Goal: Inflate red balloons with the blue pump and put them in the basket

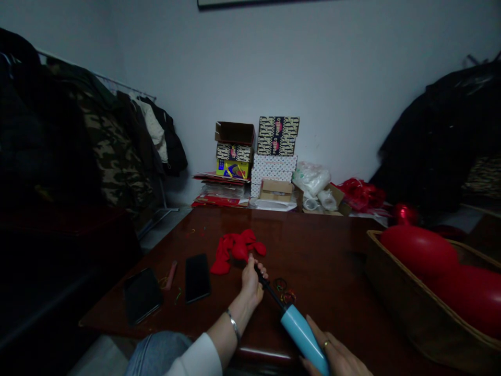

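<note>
Taking the clock from the left hand (254,281), the small rounded red rubber balloon (239,252) lay at eleven, just beyond the fingertips. That hand was clamped around the black tip of the light-blue cylindrical hand pump (304,334), seemingly pinching the balloon's neck there, though the fingers hid the join. The pump's body sloped away between four and five o'clock, where the right hand (338,351) was wrapped around it, partly cut off by the frame.

Limp red balloons (222,256) lay around the rounded one, a flat black phone (198,278) at nine, thin coloured rubber bands (288,296) near four, and large red balloons (418,250) in a brown woven basket (426,318) around three.

The step in hand looked like early inflation; the next move probably called for a tight seal at the neck and steady pump strokes.
</note>
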The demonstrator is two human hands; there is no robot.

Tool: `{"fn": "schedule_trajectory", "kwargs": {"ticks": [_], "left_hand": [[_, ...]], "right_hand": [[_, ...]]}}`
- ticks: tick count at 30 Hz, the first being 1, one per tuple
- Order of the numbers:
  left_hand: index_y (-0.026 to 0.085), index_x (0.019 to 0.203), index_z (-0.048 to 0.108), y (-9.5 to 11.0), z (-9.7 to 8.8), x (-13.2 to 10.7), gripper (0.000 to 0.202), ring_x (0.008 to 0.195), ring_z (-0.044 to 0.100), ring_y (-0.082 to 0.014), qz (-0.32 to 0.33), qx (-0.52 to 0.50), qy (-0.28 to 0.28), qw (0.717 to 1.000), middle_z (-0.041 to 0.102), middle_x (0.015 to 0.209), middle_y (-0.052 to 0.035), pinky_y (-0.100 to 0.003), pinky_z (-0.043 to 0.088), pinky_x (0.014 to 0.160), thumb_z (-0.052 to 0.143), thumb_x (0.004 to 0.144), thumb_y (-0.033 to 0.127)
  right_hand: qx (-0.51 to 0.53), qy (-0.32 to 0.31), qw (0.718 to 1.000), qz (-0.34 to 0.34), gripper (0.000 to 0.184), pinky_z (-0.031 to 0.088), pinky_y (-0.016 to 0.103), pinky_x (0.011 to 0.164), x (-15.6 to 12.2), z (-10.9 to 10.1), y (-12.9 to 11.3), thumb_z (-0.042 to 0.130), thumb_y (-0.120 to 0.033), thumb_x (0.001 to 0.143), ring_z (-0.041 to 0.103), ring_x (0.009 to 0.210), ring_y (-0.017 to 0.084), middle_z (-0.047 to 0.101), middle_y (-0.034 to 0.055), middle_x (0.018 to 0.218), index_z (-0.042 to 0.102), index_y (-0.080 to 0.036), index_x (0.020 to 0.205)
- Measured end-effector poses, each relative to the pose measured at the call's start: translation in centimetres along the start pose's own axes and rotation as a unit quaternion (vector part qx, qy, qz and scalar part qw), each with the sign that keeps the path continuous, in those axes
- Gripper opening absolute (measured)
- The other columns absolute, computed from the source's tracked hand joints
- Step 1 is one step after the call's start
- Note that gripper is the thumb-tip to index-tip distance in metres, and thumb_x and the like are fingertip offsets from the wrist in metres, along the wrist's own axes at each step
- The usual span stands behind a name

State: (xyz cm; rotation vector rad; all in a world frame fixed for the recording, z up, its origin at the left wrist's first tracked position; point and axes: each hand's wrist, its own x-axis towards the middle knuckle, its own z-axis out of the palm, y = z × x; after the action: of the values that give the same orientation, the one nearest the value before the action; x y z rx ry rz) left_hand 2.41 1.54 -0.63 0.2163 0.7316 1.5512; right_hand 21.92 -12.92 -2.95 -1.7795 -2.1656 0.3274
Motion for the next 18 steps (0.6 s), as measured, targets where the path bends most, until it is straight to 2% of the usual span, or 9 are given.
{"fn": "schedule_trajectory", "kwargs": {"ticks": [6, 11, 18], "left_hand": [[0.019, 0.071, 0.042, -0.2, -0.5, 0.3, 0.034, 0.042, 0.043, -0.0069, 0.011, 0.017, 0.006, 1.000, 0.044, 0.053, 0.0052, -0.018, 0.035, 0.042, 0.062, 0.076, 0.046], [0.019, 0.070, 0.043, -0.3, -0.5, 0.2, 0.035, 0.043, 0.046, -0.0085, 0.000, 0.014, 0.013, 1.000, 0.048, 0.053, 0.0038, -0.019, 0.036, 0.042, 0.064, 0.073, 0.047], [0.018, 0.068, 0.043, -1.0, -0.3, -0.3, 0.033, 0.043, 0.048, -0.0097, 0.004, 0.019, 0.014, 1.000, 0.050, 0.052, 0.0020, -0.021, 0.040, 0.044, 0.061, 0.077, 0.045]], "right_hand": [[-0.053, -0.033, 0.998, 0.027, 0.062, 0.048, 0.034, 0.085, 1.4, -1.7, -3.2, 0.048, -0.041, 0.078, 0.060, 0.103, 0.024, 0.060, 0.0116, 0.119, 0.040, -0.019, 0.135], [-0.065, 0.005, 0.998, 0.014, 0.055, 0.047, 0.032, 0.085, 2.5, -2.3, -5.0, 0.047, -0.033, 0.079, 0.060, 0.103, 0.022, 0.061, 0.0093, 0.116, 0.043, -0.021, 0.133], [-0.081, -0.002, 0.997, 0.012, 0.058, 0.046, 0.034, 0.086, 3.9, -2.6, -6.4, 0.047, -0.030, 0.081, 0.058, 0.103, 0.023, 0.060, 0.0107, 0.116, 0.036, -0.017, 0.137]]}}
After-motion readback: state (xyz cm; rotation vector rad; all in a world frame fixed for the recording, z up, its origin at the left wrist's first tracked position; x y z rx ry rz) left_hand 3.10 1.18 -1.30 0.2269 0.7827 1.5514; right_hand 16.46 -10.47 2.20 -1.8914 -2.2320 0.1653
